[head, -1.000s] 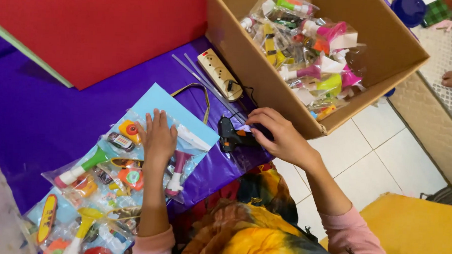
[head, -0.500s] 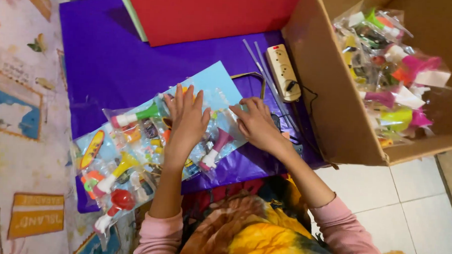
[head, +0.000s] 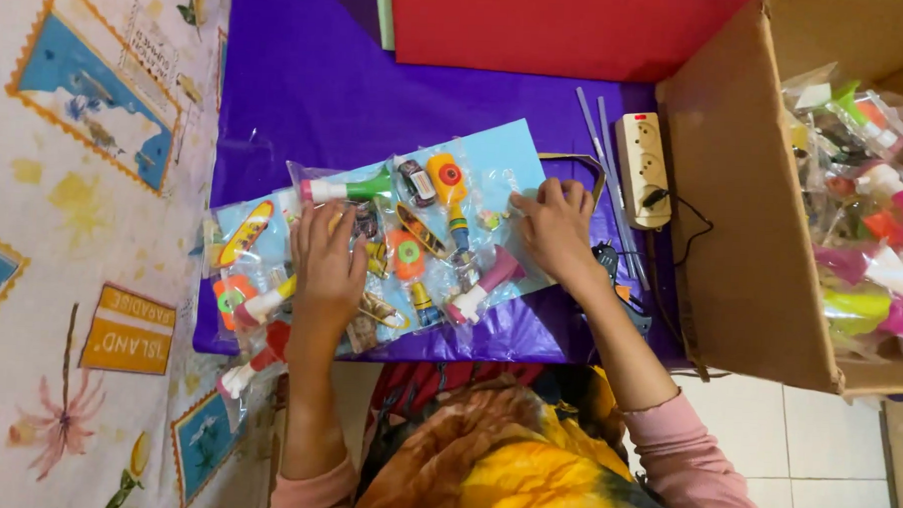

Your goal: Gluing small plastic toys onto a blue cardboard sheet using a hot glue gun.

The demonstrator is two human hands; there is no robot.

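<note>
Head cam looking straight down: the main thing is a light blue card (head: 495, 160) lying on a purple sheet (head: 307, 89), with clear plastic packets of small toys (head: 412, 238) spread over most of it. You can make out a little car, an orange camera-shaped toy, a green and white tube-like piece and a pink and white one inside the bags. Left hand (head: 328, 265) is flat, fingers spread, pressing down on the packets toward the left end, not gripping anything. Right hand (head: 552, 227) sits on the card's right edge with fingers curled down onto it, touching the card and the edge of a packet; can't tell if it's actually pinching something. Just right of that hand there's a white power strip (head: 643, 166) with a black cord plugged in, and a couple of thin pale sticks (head: 601, 139) beside it. Further right is a big cardboard box (head: 733, 214) tipped on its side, stuffed with more colourful packets. Up top a red board (head: 559, 27) rests on the purple sheet, and off to the left is a patterned mat (head: 82, 221) with stamp-style prints.
</note>
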